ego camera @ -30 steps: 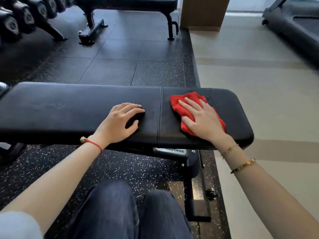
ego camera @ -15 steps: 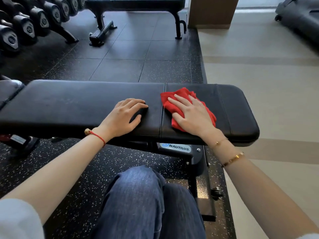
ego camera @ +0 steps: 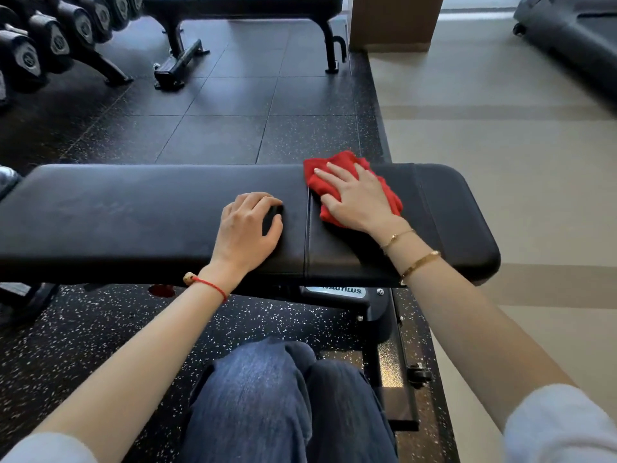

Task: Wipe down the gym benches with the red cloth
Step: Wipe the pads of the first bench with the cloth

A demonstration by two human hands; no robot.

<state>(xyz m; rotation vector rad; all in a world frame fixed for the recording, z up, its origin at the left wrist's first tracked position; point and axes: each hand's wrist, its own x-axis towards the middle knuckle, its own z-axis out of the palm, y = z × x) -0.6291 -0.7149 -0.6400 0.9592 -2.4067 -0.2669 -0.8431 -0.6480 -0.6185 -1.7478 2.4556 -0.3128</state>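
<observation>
Red cloth is lying bunched on the far edge of the black padded gym bench, on its shorter pad just right of the seam. We are pressing it down with our right hand, fingers straight and spread flat over the fabric, gripping nothing. Our left hand is resting on the longer pad just left of the seam, fingers loosely curled and touching the vinyl, holding nothing. We are wearing a red string bracelet on the left wrist and two gold bracelets on the right. A second bench and a dumbbell rack are standing beyond on the rubber floor.
</observation>
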